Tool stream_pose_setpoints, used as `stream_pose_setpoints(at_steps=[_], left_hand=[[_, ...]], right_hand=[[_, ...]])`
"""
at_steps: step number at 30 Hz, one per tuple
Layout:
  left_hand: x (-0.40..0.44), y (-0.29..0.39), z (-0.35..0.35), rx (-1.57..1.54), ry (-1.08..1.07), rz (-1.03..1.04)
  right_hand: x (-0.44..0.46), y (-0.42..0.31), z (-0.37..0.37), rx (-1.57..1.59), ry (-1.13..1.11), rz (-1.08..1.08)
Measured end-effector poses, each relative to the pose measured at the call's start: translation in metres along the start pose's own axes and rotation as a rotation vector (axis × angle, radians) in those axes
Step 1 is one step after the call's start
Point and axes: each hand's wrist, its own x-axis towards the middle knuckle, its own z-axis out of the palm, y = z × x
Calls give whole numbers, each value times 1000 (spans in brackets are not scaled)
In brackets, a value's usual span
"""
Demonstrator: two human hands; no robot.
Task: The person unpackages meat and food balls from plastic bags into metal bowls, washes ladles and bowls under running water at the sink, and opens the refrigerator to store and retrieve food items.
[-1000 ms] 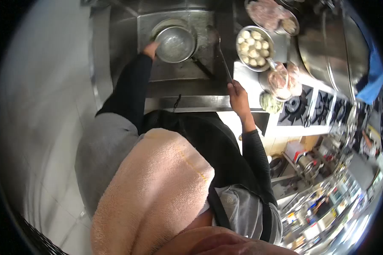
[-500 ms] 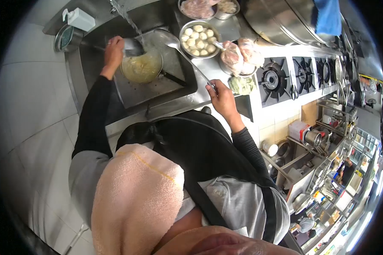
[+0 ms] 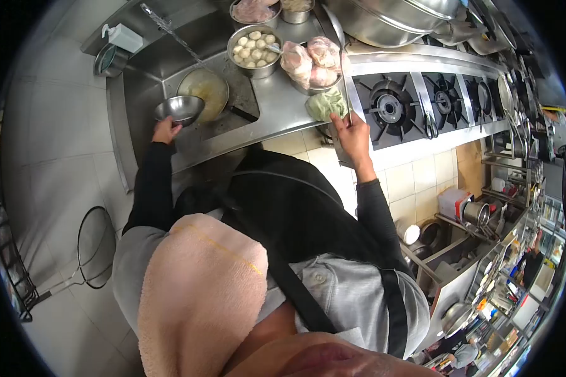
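Note:
My left hand (image 3: 166,131) grips the rim of a steel bowl (image 3: 180,110), tilted over the left part of the sink (image 3: 238,78). Beside the bowl, a round pan (image 3: 206,89) with cloudy yellowish liquid and a dark handle sits in the sink, and a stream of water (image 3: 185,45) runs toward it. My right hand (image 3: 353,135) is closed round the handle of a long ladle (image 3: 349,94), raised between the counter and the stove. Close to that hand lies a pale green cabbage-like piece (image 3: 326,104).
On the counter stand a bowl of white balls (image 3: 255,50), bagged meat (image 3: 309,61) and a bowl of raw meat (image 3: 253,10). Gas burners (image 3: 390,108) and a large steel pot (image 3: 390,19) are at right. A soap bottle (image 3: 124,38) stands behind the sink.
The steel bowl has moved away from the water stream toward me and its inside now shows. My right hand has carried the ladle from over the sink to the right, beside the stove. The view has shifted.

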Motion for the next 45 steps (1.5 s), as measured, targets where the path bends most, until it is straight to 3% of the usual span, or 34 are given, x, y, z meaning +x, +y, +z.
stream_pose_setpoints(at_steps=[2, 4, 5, 7, 10, 12, 13, 15, 17, 19, 21, 26, 33, 34, 36, 37, 39, 40, 42, 45], left_hand=[[3, -22, 37, 218, 38, 59], [7, 0, 63, -328, 205, -535], [11, 10, 72, -445, 303, -682], [27, 24, 79, -358, 409, -764], [80, 73, 72, -116, 667, -529], [106, 176, 53, -694, 678, -155], [130, 198, 52, -800, 476, -142], [144, 284, 36, -909, 342, -147], [209, 297, 36, -806, 510, -17], [257, 303, 19, -964, 204, -60], [278, 318, 9, -1144, 97, -327], [318, 307, 18, -637, 292, -143], [305, 291, -4, -728, 236, -178], [329, 268, -1, -448, 472, -4], [284, 324, -13, 141, 1084, 397], [263, 361, -15, -1, 902, 598], [278, 408, 13, 177, 539, 1028], [294, 418, 28, 450, 201, 1037], [296, 448, 56, 806, 129, 831], [314, 450, 57, 1007, 86, 892]], right_hand=[[10, -5, 9, 14, 47, -12], [25, -15, 19, 34, 92, -10], [33, -17, 25, 45, 114, -33], [48, -15, 35, 56, 156, -66], [60, -13, 47, -50, 153, -34], [68, -13, 54, -81, 154, -9], [69, -11, 58, -84, 165, -25], [77, -8, 64, -90, 195, -68], [83, -10, 68, -149, 221, -79], [82, -11, 74, -176, 252, -103], [85, -11, 78, -173, 222, -73], [88, -14, 81, -157, 199, -32], [87, -3, 86, -189, 245, -44], [86, -5, 85, -197, 244, -34], [87, -1, 84, -215, 234, -48], [87, -3, 84, -216, 257, -107], [86, -8, 83, -240, 226, -37], [84, -7, 85, -221, 216, -34], [88, -6, 86, -186, 216, -38], [91, -2, 90, -211, 261, -69]])
